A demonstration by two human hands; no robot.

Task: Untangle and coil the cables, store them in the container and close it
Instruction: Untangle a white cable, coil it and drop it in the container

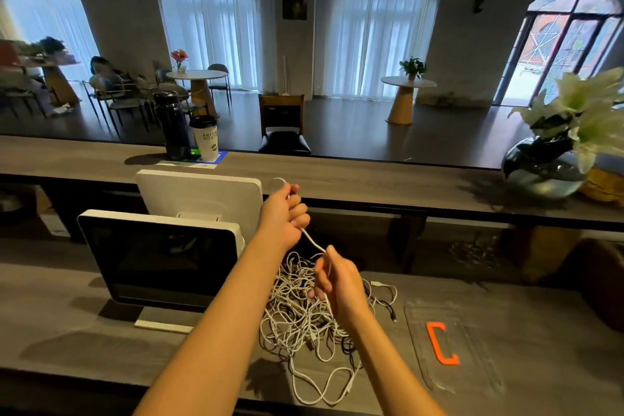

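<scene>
The left hand (287, 213) is raised above the desk with its fingers curled tight round a white cable (312, 240). A small loop of that cable pokes out past the knuckles. The right hand (337, 284) is lower and nearer the person. It pinches the same white cable between thumb and fingers, so a short piece runs straight from one hand to the other.

Under the hands lies the cable pile (310, 314), a big messy heap of white and black wires on the desk (101, 331). One white loop hangs near the front edge of the desk.

The person seems to be winding the first cable into a coil. To do it well, the left hand should hold the loops steady while the right hand lets the wire slide through slowly. If it snags in the heap, a hard pull would likely make the knot tighter. Shaking it loose looks safer.

The container (449, 341) is clear and flat, with an orange clip (442, 343). It lies to the right of the pile, near but apart. Whether it is open is hard to tell.

A screen (158, 257) stands close on the left, and a raised counter (371, 186) sits just behind the left hand. So the best room to move is up and toward the person. A glass vase (543, 169) of flowers stands far off to the right.
</scene>
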